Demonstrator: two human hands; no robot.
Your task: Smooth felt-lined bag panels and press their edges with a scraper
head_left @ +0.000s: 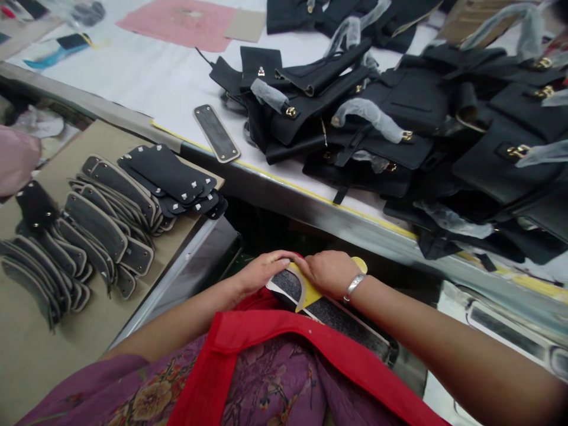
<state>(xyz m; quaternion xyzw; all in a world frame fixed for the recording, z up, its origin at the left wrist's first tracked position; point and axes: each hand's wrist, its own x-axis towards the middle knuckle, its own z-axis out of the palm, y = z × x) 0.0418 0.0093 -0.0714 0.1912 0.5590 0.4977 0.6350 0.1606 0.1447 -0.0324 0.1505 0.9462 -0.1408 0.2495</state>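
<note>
A flat dark oblong panel [337, 316] with a pale edge lies across my lap, over red cloth. A yellow backing strip [308, 291] curls up from its near end. My left hand [261, 271] rests on that end, fingers curled down onto the panel. My right hand [328, 273], a silver bangle on its wrist, is closed on the yellow strip. Both hands touch each other at the panel's end.
A brown board [26, 349] at left carries several rows of similar panels [95, 228] and studded black pieces [171, 174]. One lone panel [216, 133] lies on the white table. A heap of black bags [426, 124] with gold clasps fills the table's right side.
</note>
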